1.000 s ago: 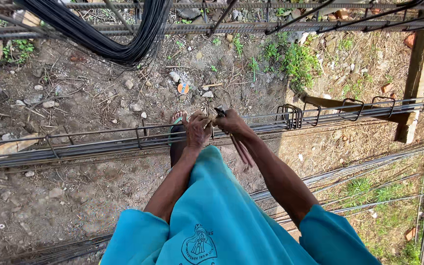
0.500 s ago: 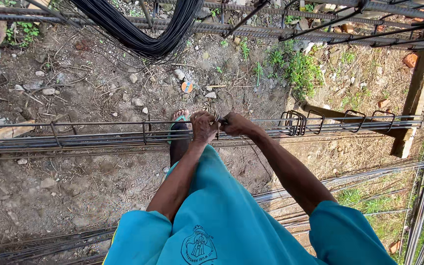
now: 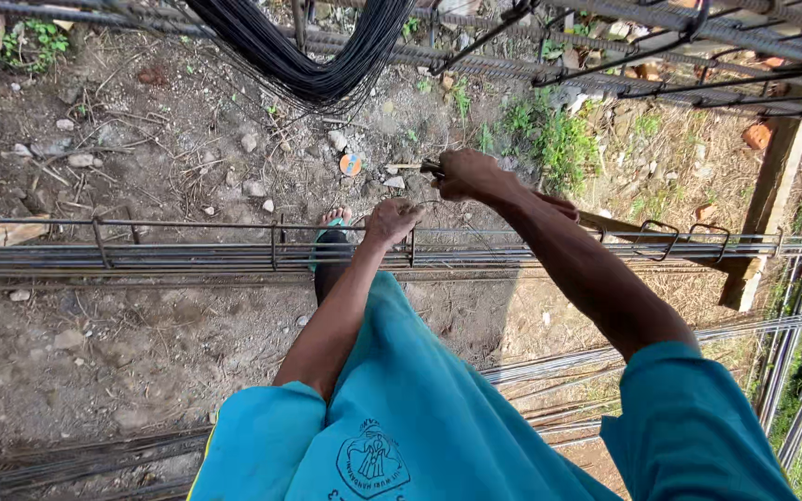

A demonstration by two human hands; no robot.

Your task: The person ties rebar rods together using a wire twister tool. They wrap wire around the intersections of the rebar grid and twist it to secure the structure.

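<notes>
A long rebar cage (image 3: 187, 250) of horizontal bars and square stirrups lies across the view at waist height. My left hand (image 3: 390, 221) is closed on its top bar, right beside a stirrup (image 3: 411, 247). My right hand (image 3: 466, 174) is raised above and beyond the cage, closed on a small dark tying tool (image 3: 431, 168) whose tip sticks out to the left. A thin tie wire (image 3: 438, 204) curves between the two hands. My foot in a green sandal (image 3: 329, 243) stands under the cage.
A bundle of black wire (image 3: 317, 65) hangs from another rebar frame (image 3: 605, 60) at the top. More stirrups (image 3: 656, 237) sit on the cage to the right, near a wooden post (image 3: 768, 204). Loose long bars (image 3: 698, 339) lie at lower right. The ground is stony dirt.
My right hand has lifted off the cage and pulled up and away with the tool, drawing wire. The stack of stirrups near it is now hidden behind my arm. My left hand stays.
</notes>
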